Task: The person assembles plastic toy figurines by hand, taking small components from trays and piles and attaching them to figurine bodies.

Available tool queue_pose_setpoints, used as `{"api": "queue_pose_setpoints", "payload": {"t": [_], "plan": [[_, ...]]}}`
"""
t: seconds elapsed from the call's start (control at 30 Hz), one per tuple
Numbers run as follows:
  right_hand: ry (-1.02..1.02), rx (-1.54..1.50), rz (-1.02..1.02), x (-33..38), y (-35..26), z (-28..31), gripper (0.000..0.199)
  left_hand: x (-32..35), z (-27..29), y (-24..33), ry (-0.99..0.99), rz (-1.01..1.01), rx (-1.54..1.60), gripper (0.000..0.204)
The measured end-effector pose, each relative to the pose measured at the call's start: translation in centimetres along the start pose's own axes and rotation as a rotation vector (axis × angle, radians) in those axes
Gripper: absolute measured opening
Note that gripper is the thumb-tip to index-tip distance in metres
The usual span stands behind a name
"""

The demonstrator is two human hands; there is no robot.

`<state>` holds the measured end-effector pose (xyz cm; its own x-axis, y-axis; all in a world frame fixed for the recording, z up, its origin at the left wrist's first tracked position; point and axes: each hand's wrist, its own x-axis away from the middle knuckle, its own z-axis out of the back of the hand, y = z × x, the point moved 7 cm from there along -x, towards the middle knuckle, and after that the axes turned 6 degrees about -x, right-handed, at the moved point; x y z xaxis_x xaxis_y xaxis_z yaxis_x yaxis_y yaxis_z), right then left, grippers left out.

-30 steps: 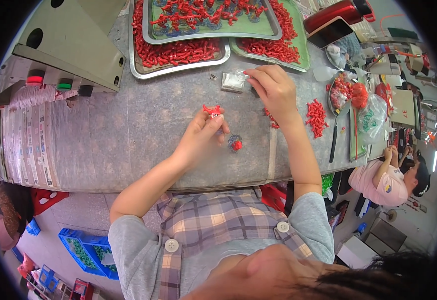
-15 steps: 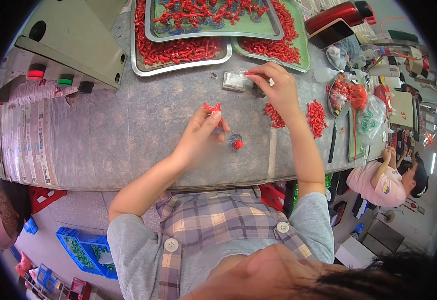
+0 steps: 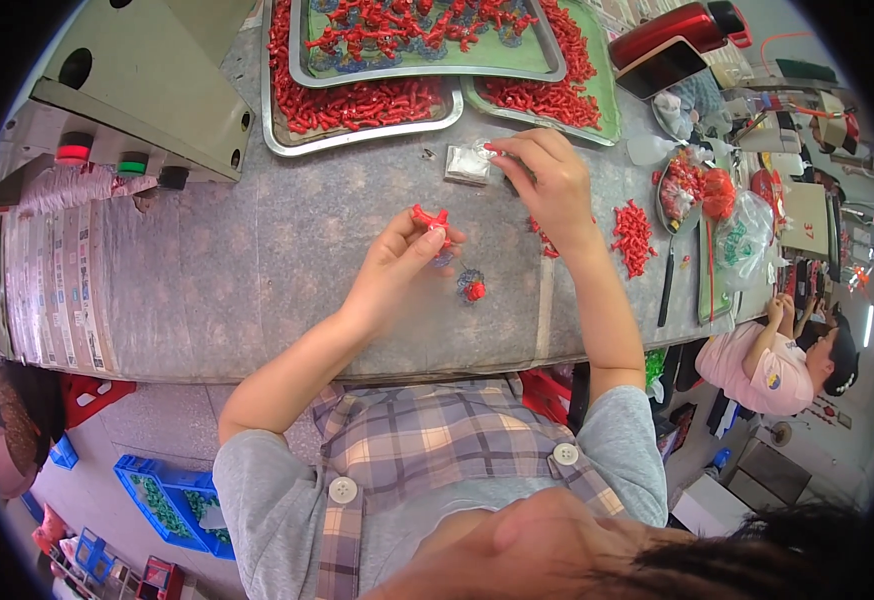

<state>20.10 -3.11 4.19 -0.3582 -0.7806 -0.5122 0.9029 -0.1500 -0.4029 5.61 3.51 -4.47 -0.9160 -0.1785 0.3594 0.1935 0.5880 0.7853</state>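
My left hand (image 3: 402, 255) is closed round a red figurine (image 3: 431, 217) with a bluish clear base, held just above the table. Between the thumb and fingertips of my right hand (image 3: 554, 180) is a small red plastic piece (image 3: 492, 149), over a small pale block (image 3: 468, 163) with a whitish top. Another bluish base with a red part (image 3: 472, 287) stands on the table beside my left hand. Small piles of red pieces (image 3: 634, 238) lie to the right, one partly hidden behind my right wrist.
A metal tray (image 3: 427, 75) of red figurines rests across two trays of loose red pieces at the back. A grey machine box (image 3: 147, 90) with buttons stands left. Right are a phone (image 3: 662, 67), a red flask (image 3: 672, 32) and a black-handled tool (image 3: 666, 285). A co-worker (image 3: 767, 365) sits far right.
My right hand has moved slightly left and down with the red piece, onto or close over the pale block. My left hand has turned the figurine slightly.
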Motion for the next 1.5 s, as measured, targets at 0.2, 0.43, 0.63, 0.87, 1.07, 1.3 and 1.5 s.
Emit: {"api": "queue_pose_setpoints", "payload": {"t": [0.2,0.43,0.63,0.87,1.07,1.3,1.5], "plan": [[0.014,-0.02,-0.035,-0.1,-0.2,0.3,0.017,-0.2,0.7,-0.3,0.016,-0.075,0.003,0.02],[0.032,-0.199,-0.153,0.1,-2.1,2.3,0.017,-0.4,0.9,-0.4,0.006,-0.076,0.093,0.018],[-0.021,-0.682,-0.361,3.6,-3.9,0.6,0.013,-0.1,0.4,0.3,-0.028,-0.142,0.135,0.02],[0.003,-0.864,-0.456,5.0,-3.7,-0.7,0.014,0.0,0.1,0.8,-0.065,-0.272,0.036,0.021],[0.013,-0.855,-0.447,5.1,-4.2,-0.8,0.013,0.5,-0.2,1.7,-0.065,-0.39,-0.028,0.023],[0.008,-0.61,-0.295,4.9,-5.5,0.2,0.017,1.5,0.1,3.3,0.114,-0.65,-0.512,0.026],[-0.03,-0.375,-0.068,4.9,-6.7,1.3,0.026,2.3,-0.9,4.2,0.053,-0.825,-0.799,0.024]]}}
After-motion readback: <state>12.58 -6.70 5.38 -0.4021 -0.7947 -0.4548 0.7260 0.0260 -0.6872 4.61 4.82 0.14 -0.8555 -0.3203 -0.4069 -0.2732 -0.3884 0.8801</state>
